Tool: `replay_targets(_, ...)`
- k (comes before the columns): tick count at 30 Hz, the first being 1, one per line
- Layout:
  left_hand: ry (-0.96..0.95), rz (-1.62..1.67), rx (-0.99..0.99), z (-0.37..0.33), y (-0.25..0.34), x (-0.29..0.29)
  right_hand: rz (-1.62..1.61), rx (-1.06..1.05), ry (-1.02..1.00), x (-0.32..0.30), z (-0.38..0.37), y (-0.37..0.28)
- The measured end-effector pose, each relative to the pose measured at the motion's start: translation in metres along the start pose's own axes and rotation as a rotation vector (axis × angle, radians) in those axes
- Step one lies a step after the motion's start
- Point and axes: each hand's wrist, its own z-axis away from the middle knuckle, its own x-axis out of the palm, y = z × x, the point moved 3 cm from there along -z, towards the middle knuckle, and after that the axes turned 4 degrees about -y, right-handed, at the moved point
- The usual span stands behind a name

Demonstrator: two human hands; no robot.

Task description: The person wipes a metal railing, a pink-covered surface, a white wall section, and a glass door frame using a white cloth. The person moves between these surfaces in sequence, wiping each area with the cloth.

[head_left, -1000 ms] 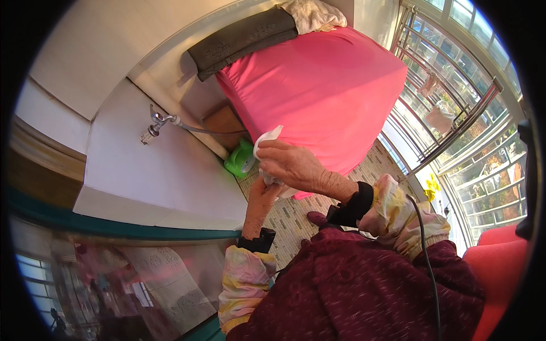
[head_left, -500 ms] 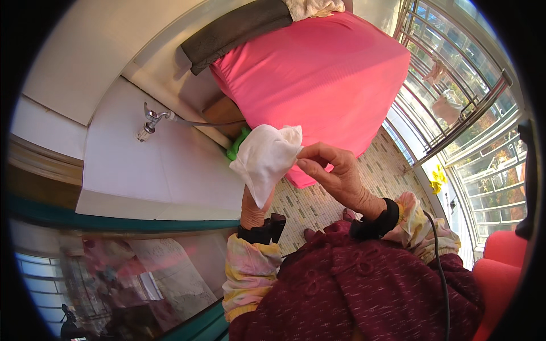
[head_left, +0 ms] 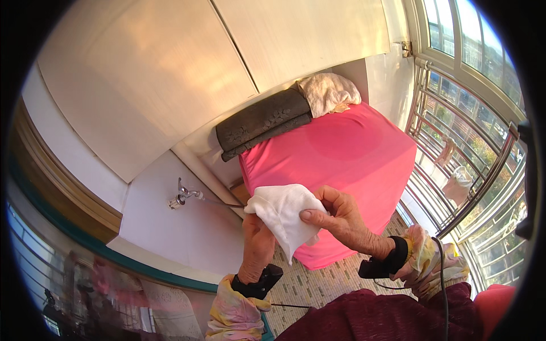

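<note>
A white cloth [head_left: 286,213] hangs between my two hands, with one corner drooping to a point below. My left hand [head_left: 257,245] holds it from the left; the cloth covers most of that hand's fingers. On the other side, my right hand [head_left: 344,223] pinches the cloth's right edge, thumb in front and fingers bent behind. Black bands circle both wrists, below patterned sleeves. Beyond the cloth is a box-shaped thing under a pink cover [head_left: 341,153].
A dark rolled mat [head_left: 264,122] and a crumpled pale cloth [head_left: 330,94] lie on the pink cover's back edge. A metal tap [head_left: 185,195] with a hose juts from the left wall. Barred windows [head_left: 466,148] run along the right; the floor [head_left: 301,290] has small tiles.
My view has tilted upward, showing more of the cabinet doors. The cloth is spread wider, its left-hand side lowered off my wrist, and my right hand now grips further onto it.
</note>
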Motion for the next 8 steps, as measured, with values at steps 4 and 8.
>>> replay_targets(4,-0.013,-0.061,0.079,-0.029,0.018,0.014,0.037,-0.058,-0.059,-0.011,-0.031,-0.025)
replay_targets(8,-0.117,-0.063,0.090,-0.058,0.030,0.022,0.084,-0.071,-0.118,-0.010,-0.063,-0.036)
